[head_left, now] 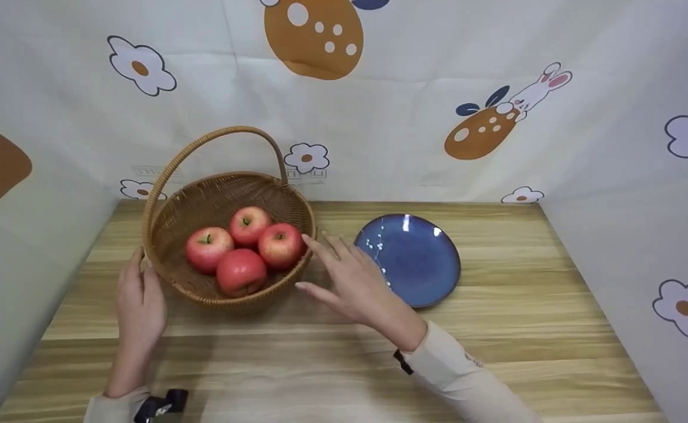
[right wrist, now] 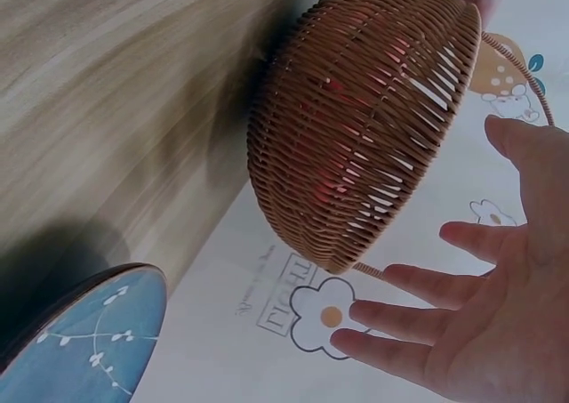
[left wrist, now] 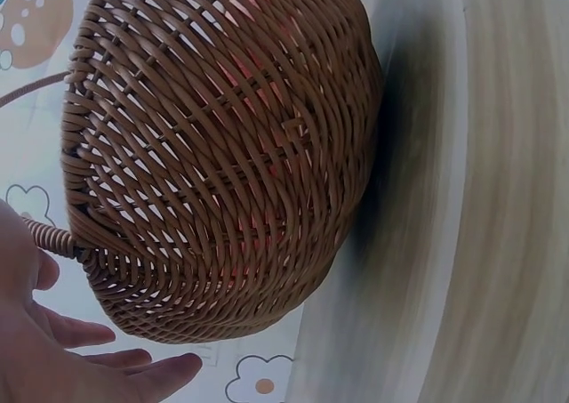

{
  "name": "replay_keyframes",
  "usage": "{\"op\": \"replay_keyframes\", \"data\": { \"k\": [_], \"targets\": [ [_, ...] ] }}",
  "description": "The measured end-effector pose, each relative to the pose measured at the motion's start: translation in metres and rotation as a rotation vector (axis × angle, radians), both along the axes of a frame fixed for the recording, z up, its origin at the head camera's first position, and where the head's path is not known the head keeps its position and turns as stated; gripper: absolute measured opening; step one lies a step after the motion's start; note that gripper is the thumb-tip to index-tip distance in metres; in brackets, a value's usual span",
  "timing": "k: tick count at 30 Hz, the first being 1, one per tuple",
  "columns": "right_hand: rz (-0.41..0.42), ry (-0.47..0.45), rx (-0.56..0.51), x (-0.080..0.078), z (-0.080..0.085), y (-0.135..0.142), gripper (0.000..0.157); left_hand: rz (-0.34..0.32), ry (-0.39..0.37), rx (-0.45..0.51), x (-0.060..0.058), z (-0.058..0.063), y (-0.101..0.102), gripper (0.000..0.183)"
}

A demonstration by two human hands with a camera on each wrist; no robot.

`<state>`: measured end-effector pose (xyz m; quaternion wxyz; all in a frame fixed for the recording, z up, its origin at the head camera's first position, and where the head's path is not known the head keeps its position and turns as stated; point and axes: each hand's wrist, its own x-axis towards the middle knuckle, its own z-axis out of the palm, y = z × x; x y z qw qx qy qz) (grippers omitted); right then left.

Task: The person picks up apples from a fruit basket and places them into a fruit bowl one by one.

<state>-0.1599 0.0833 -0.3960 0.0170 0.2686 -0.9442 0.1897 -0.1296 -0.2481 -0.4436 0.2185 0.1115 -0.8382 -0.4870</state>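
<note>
A brown wicker basket (head_left: 220, 200) with an arched handle stands at the left of the table, holding several red apples (head_left: 241, 272). My left hand (head_left: 141, 308) is at its left side, fingertips right at the rim beside the handle's base. In the left wrist view that hand's fingers (left wrist: 169, 376) stretch out past the woven wall. On the other side, my right hand (head_left: 355, 282) hovers at the basket's right rim with fingers extended and thumb apart. The right wrist view shows its spread fingers (right wrist: 391, 354) with nothing in them.
A blue plate (head_left: 420, 264) with a white blossom pattern lies right of the basket, partly behind the right hand. Light cloth (head_left: 402, 117) printed with flowers and rabbits encloses the wood-grain table (head_left: 526, 329) at the back and both sides.
</note>
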Motion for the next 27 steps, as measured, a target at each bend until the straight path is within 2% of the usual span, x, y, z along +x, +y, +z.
{"op": "replay_keyframes", "data": {
  "k": [17, 27],
  "targets": [
    [0.01, 0.034, -0.011, -0.008, 0.003, -0.003, 0.076, -0.032, 0.008, 0.061, -0.015, -0.003, -0.006, 0.052],
    [0.012, 0.021, 0.006, -0.013, 0.006, -0.01, 0.076, -0.044, 0.061, 0.029, -0.018, -0.007, -0.008, 0.049]
  ]
}}
